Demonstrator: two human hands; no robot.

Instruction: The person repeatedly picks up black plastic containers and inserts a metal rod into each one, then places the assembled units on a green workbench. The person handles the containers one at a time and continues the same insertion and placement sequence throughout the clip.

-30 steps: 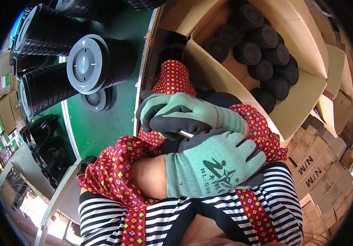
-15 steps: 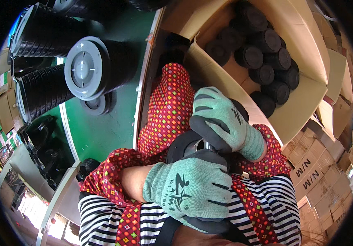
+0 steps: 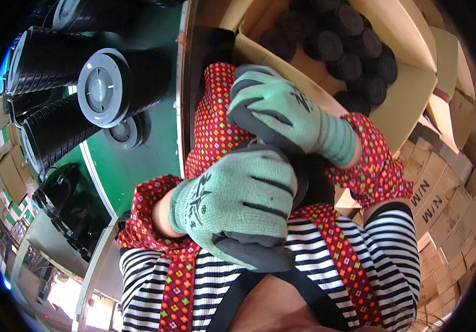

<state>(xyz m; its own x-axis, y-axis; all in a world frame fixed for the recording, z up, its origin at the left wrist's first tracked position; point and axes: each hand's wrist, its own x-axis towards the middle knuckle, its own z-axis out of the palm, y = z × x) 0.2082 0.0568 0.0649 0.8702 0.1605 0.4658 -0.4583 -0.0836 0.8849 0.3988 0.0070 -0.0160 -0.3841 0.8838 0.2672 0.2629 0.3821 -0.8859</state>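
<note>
My left hand, in a green knit glove with black-coated fingers, is closed in front of my chest. Just beyond it my right hand, gloved the same way, is closed too, knuckles upward. Between them they grip a black round part, mostly hidden by the gloves, so its full shape cannot be made out. A red patterned cloth of my apron lies beneath my hands.
An open cardboard box at the far right holds several black cylindrical pieces. To the left, a green-topped table carries black ribbed cylinders and one with a grey disc end. Stacked cartons stand at right.
Both hands have moved up and away from my body, slightly to the left. The shiny metal piece seen between them before is now covered by the gloves.
</note>
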